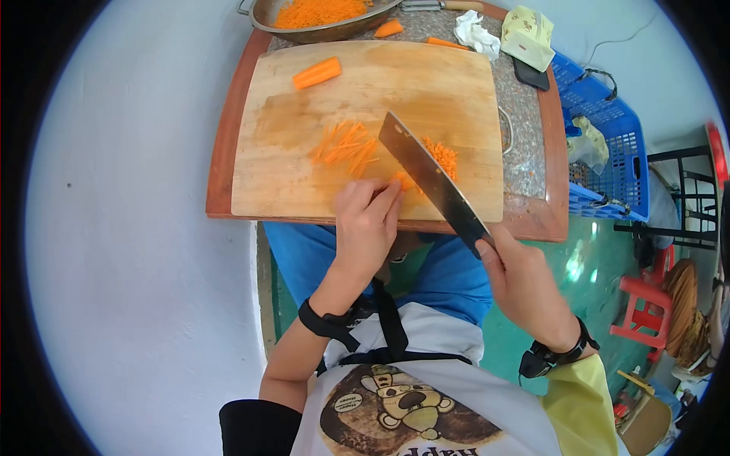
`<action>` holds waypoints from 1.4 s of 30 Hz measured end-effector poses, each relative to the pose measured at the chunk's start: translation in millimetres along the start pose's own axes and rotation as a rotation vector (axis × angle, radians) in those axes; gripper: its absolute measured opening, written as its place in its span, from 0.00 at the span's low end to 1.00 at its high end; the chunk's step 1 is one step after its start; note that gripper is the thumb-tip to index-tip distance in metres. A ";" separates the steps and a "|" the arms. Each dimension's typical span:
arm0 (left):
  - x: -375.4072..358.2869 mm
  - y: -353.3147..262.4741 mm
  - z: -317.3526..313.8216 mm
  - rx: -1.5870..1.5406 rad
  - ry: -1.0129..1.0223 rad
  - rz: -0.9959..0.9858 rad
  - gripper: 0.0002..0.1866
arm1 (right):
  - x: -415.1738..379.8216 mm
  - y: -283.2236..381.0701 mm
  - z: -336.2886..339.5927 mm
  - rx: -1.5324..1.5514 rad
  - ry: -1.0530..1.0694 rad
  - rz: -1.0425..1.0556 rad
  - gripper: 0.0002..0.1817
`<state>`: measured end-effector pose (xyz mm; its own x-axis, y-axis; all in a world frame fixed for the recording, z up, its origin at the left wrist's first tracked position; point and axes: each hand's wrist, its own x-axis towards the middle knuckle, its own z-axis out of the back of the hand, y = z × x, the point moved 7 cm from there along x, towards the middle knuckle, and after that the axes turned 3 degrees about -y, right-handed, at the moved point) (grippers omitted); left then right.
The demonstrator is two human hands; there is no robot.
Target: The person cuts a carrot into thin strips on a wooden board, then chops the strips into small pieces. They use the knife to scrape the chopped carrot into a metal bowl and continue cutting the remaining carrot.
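My right hand [521, 277] is closed around the handle of a cleaver [435, 176], whose broad blade slants up and left across the wooden cutting board [274, 175]. Beside the blade, my left hand [369, 213] has its fingers bent and pressed on a small bunch of carrot strips [404, 180] at the board's near side. Loose carrot strips [347, 146] lie left of the blade. Finely diced carrot [441, 158] is heaped on its right, partly hidden by the blade. A thick carrot piece [317, 73] rests at the board's upper left.
A metal pan [327, 30] of shredded carrot stands behind the board. At the back right are a peeler [430, 5], crumpled tissue [477, 35], a tissue pack [528, 36] and a dark phone [531, 74]. A blue crate [608, 137] and red stool [642, 310] are to the right; a wall is left.
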<state>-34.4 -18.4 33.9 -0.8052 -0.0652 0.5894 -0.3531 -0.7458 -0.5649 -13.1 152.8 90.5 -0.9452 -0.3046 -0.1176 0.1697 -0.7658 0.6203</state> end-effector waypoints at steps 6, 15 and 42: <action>2.0 1.2 0.5 -0.053 -0.009 0.025 0.07 | 0.8 4.0 -5.8 -0.073 0.046 -0.015 0.06; 8.7 -3.7 0.3 -0.024 0.024 -0.108 0.07 | 0.5 5.8 -6.8 -0.066 0.023 0.001 0.06; 3.4 -3.1 -2.2 -0.016 -0.015 -0.159 0.07 | 18.9 7.5 -12.4 -0.062 0.040 -0.006 0.08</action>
<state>-37.0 -14.9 36.4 -0.7312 0.0428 0.6808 -0.4834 -0.7367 -0.4729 -26.2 134.3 83.3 -0.9347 -0.3209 -0.1529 0.1816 -0.8009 0.5706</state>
